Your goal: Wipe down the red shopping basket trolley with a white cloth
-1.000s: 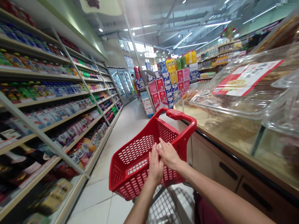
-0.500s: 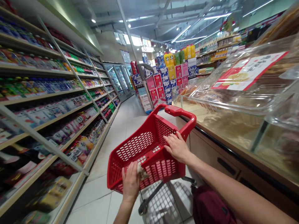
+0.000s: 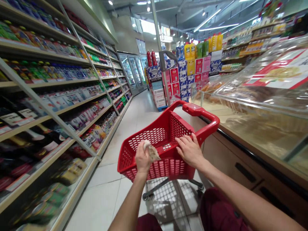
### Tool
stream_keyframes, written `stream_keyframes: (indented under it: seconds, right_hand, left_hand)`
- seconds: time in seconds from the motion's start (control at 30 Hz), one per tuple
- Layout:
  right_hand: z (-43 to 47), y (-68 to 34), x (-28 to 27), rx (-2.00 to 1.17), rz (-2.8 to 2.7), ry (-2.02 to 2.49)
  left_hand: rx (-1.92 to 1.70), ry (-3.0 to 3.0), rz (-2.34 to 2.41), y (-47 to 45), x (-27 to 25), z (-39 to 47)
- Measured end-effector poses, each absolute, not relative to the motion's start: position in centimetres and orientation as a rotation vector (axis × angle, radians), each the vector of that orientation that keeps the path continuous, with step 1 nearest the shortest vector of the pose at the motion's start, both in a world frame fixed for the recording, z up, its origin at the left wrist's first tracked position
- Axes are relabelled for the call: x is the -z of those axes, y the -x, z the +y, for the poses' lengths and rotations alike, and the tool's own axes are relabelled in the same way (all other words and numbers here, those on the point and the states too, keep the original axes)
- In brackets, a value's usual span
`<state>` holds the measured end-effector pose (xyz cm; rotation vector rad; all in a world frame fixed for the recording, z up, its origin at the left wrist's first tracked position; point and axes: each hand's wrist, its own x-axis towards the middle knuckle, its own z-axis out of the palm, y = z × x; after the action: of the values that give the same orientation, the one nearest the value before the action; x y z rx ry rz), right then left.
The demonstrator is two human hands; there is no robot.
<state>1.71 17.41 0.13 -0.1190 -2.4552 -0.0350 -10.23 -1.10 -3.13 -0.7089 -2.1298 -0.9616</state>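
A red plastic shopping cart (image 3: 155, 134) with perforated walls stands in front of me, its handle (image 3: 203, 114) toward the counter on the right. My left hand (image 3: 143, 157) is closed around a crumpled, dirty whitish cloth (image 3: 153, 152) at the near side of the basket. Part of the cloth hangs out to the right of the fingers. My right hand (image 3: 190, 150) rests over the near side rim, close to the handle end, with its fingers curled onto the rim. Inside the basket, I see only the bare red walls and floor.
Slanting shelves (image 3: 79, 112) of bottles and packs line the left. A glass-topped counter (image 3: 231, 128) with clear food packages (image 3: 271, 77) borders the right. Stacked drink cartons (image 3: 176, 80) and a grey post (image 3: 160, 41) stand ahead, with glass-door fridges (image 3: 133, 70) beyond. Tiled floor (image 3: 130, 128) lies between.
My left hand has lifted from the near rim with the cloth, which now shows more. My right hand stays on the rim. The view has shifted, so the cart appears farther right.
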Motion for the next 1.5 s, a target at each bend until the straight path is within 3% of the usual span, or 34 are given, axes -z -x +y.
stream_keyframes:
  seconds: [0.27, 0.43, 0.53, 0.73, 0.97, 1.17, 1.37, 1.5]
  right_hand:
    - [17.8, -2.0, 0.1, 0.042, -2.455, 0.119]
    - [18.1, -2.5, 0.0, 0.038, -2.481, 0.099]
    - [17.3, -2.5, 0.0, 0.036, -2.494, 0.121]
    - [16.9, -2.6, 0.2, 0.044, -2.499, 0.109]
    - [16.8, -2.5, 0.0, 0.034, -2.490, 0.153]
    - [16.8, -2.4, 0.3, 0.020, -2.463, 0.156]
    - [16.5, -2.6, 0.1, -0.005, -2.474, 0.144]
    - [16.2, -2.7, 0.1, -0.005, -2.472, 0.153]
  left_hand:
    - [0.569, 1.087, -2.291, 7.5, 6.1, -0.4]
    - [0.462, 1.043, -2.303, 9.8, 7.7, -8.3]
    - [0.479, 0.901, -2.223, 10.2, 8.0, -10.3]
    - [0.510, 1.111, -2.149, 8.3, 8.2, -6.0]
    - [0.529, 0.704, -2.189, 10.5, 9.6, -13.6]
    - [0.549, 1.000, -2.191, 9.4, 9.2, -9.6]
    - [0.616, 0.592, -2.235, 10.6, 9.6, -12.7]
    - [0.573, 0.965, -2.226, 9.3, 9.1, -8.8]
